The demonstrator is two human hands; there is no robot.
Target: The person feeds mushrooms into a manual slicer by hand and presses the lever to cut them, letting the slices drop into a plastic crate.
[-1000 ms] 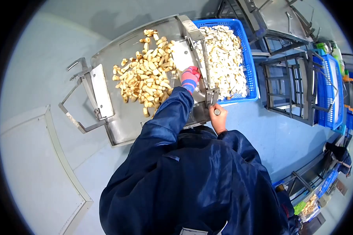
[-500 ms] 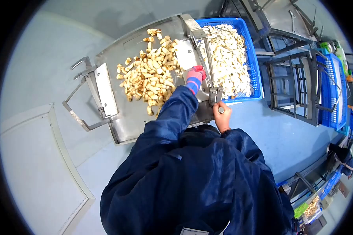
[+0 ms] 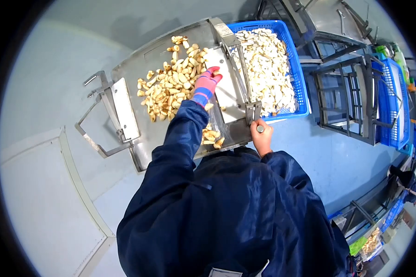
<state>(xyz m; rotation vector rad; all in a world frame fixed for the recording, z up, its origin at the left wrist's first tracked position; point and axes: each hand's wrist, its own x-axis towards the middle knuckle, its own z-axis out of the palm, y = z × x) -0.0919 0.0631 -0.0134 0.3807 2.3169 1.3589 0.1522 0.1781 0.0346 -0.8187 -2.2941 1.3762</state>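
My left hand, in a red and blue striped glove, is over the left edge of a white cutting board. Its thumb and fingertips close around a pale mushroom, mostly hidden by the glove. Bare and wrapped around the handle of a hinged lever cutter, my right hand is at the board's near right corner. Whole mushrooms with brown caps lie heaped left of the board. More mushrooms lie near my left forearm. Sliced mushrooms fill a blue basket beyond the blade.
The metal tray table has raised edges. A second lever cutter with a white board is fixed at its left side. Metal frames and stacked blue crates are on the right.
My left hand has moved left and up, from the board's middle to its edge beside the heap. My right hand stays on the handle in nearly the same place.
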